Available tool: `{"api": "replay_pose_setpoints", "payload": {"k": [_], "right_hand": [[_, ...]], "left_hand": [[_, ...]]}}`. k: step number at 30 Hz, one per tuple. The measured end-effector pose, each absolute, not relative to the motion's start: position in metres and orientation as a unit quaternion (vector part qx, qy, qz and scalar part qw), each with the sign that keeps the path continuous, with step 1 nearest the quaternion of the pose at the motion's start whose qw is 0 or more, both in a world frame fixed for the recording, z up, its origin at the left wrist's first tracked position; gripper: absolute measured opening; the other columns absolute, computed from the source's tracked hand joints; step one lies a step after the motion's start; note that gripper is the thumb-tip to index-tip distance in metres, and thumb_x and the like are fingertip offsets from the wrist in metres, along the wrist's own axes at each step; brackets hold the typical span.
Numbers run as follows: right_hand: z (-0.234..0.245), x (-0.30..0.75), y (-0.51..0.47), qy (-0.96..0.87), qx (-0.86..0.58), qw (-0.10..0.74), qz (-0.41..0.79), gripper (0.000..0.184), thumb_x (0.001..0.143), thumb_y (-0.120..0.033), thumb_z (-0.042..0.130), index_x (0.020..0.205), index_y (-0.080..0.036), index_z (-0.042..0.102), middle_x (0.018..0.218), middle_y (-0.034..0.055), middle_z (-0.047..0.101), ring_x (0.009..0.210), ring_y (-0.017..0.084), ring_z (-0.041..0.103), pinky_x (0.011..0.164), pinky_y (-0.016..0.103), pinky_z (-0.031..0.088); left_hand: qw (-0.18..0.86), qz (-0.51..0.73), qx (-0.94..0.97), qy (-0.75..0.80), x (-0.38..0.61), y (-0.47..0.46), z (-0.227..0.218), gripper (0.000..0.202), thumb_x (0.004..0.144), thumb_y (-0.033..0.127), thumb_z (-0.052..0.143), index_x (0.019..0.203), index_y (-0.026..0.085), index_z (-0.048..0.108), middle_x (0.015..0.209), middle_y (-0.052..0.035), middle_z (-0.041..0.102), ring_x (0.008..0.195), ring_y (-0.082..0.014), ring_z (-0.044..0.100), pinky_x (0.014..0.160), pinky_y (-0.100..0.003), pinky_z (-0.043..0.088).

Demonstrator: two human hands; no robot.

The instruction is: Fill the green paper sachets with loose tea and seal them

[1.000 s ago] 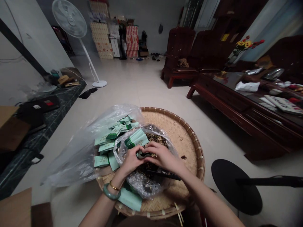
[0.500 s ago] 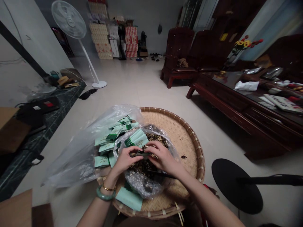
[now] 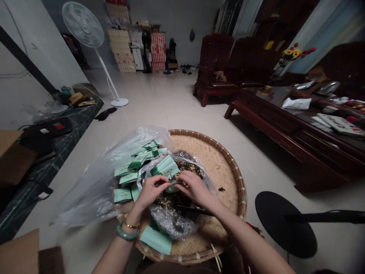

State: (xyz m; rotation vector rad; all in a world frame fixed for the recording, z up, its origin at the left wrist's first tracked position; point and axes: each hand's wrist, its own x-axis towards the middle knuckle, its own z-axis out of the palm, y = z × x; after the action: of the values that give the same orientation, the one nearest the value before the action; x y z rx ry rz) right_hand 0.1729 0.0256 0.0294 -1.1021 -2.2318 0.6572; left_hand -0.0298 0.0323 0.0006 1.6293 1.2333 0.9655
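Observation:
My left hand [image 3: 150, 192] and my right hand [image 3: 193, 187] meet over a clear plastic bag of loose dried tea [image 3: 171, 213] on a round woven bamboo tray [image 3: 225, 167]. Both pinch a small dark green packet [image 3: 171, 186] between their fingertips. A stack of light green packets [image 3: 164, 166] leans just behind my fingers. More green packets [image 3: 134, 167] lie in a large clear plastic bag [image 3: 97, 186] to the left. One pale green packet [image 3: 156, 239] lies at the tray's near edge. A green bangle circles my left wrist.
A dark marble counter [image 3: 42, 152] with boxes and a black device runs along the left. A white standing fan [image 3: 85, 26] is behind it. A dark wooden table [image 3: 299, 125] and chairs stand to the right. A black round fan base [image 3: 285, 224] sits on the floor.
My hands have shifted slightly away from me over the tea bag. The small dark packet stays pinched between them, now turned a little. The tray and bags have not moved.

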Motion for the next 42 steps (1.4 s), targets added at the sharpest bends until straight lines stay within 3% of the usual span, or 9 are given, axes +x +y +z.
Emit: {"api": "replay_pose_setpoints", "payload": {"k": [3,7,12,16,22,32,36,39,42], "right_hand": [[0.028,0.176,0.03,-0.746,-0.463,0.346,0.331,0.021,0.081,-0.021,0.065,0.102,-0.019,0.064,0.08,0.0015,0.066,0.071,0.015,0.059,0.067,0.027,0.048],[0.02,0.178,0.041,-0.644,-0.488,0.388,0.443,0.013,0.075,-0.029,0.069,0.079,-0.017,0.068,0.072,0.002,0.067,0.065,0.015,0.06,0.061,0.026,0.047],[0.014,0.184,0.049,-0.553,-0.474,0.414,0.546,0.023,0.07,-0.038,0.068,0.075,-0.017,0.063,0.062,-0.0017,0.061,0.054,0.012,0.055,0.054,0.025,0.046],[0.016,0.181,0.048,-0.611,-0.472,0.398,0.495,0.02,0.074,-0.037,0.065,0.076,-0.017,0.064,0.069,-0.0002,0.063,0.061,0.013,0.055,0.056,0.023,0.043],[0.015,0.177,0.048,-0.655,-0.479,0.439,0.386,0.027,0.077,-0.037,0.065,0.058,-0.017,0.061,0.061,-0.0013,0.054,0.06,0.012,0.049,0.057,0.023,0.037],[0.011,0.183,0.043,-0.571,-0.478,0.514,0.426,0.032,0.077,-0.043,0.064,0.058,-0.018,0.063,0.061,-0.0008,0.054,0.059,0.013,0.048,0.058,0.024,0.039],[0.009,0.182,0.042,-0.556,-0.486,0.525,0.423,0.031,0.077,-0.044,0.065,0.058,-0.018,0.065,0.062,-0.0009,0.054,0.059,0.013,0.049,0.057,0.024,0.039],[0.009,0.179,0.041,-0.588,-0.472,0.521,0.4,0.03,0.077,-0.041,0.067,0.057,-0.018,0.065,0.061,-0.0008,0.054,0.059,0.013,0.05,0.057,0.024,0.039],[0.01,0.175,0.04,-0.601,-0.474,0.532,0.362,0.027,0.078,-0.038,0.067,0.059,-0.019,0.067,0.061,-0.0005,0.055,0.06,0.013,0.051,0.057,0.024,0.039]], "left_hand": [[0.416,0.427,0.62,0.51,-0.021,0.032,0.0,0.015,0.072,0.031,0.067,0.073,0.016,0.066,0.068,-0.0005,0.067,0.063,-0.0143,0.06,0.061,-0.024,0.048],[0.461,0.483,0.548,0.504,-0.012,0.031,-0.002,0.021,0.069,0.033,0.07,0.079,0.016,0.061,0.071,0.0006,0.064,0.066,-0.0132,0.061,0.062,-0.023,0.049],[0.546,0.457,0.502,0.491,-0.011,0.026,-0.006,0.031,0.057,0.028,0.078,0.079,0.016,0.06,0.07,0.0015,0.063,0.067,-0.0126,0.061,0.066,-0.023,0.051],[0.566,0.439,0.492,0.495,-0.008,0.023,-0.006,0.029,0.056,0.027,0.079,0.078,0.015,0.064,0.073,-0.001,0.066,0.069,-0.0139,0.062,0.068,-0.025,0.051],[0.542,0.475,0.485,0.496,-0.003,0.02,-0.008,0.031,0.053,0.026,0.08,0.079,0.015,0.066,0.077,-0.0023,0.069,0.071,-0.0152,0.064,0.069,-0.025,0.052],[0.459,0.437,0.608,0.478,-0.009,0.015,-0.012,0.016,0.069,0.028,0.071,0.061,0.015,0.066,0.065,-0.0023,0.066,0.063,-0.0143,0.059,0.063,-0.024,0.046],[0.456,0.428,0.627,0.465,-0.01,0.018,-0.005,0.011,0.073,0.027,0.069,0.073,0.016,0.067,0.077,-0.0038,0.068,0.073,-0.0158,0.062,0.067,-0.024,0.049],[0.465,0.433,0.623,0.456,-0.006,0.02,-0.004,0.025,0.068,0.026,0.074,0.09,0.016,0.069,0.094,-0.0069,0.071,0.082,-0.0187,0.065,0.072,-0.027,0.052],[0.428,0.455,0.62,0.475,0.001,0.019,-0.008,0.021,0.072,0.026,0.072,0.09,0.017,0.071,0.091,-0.0069,0.073,0.082,-0.0195,0.067,0.077,-0.029,0.053]]}}
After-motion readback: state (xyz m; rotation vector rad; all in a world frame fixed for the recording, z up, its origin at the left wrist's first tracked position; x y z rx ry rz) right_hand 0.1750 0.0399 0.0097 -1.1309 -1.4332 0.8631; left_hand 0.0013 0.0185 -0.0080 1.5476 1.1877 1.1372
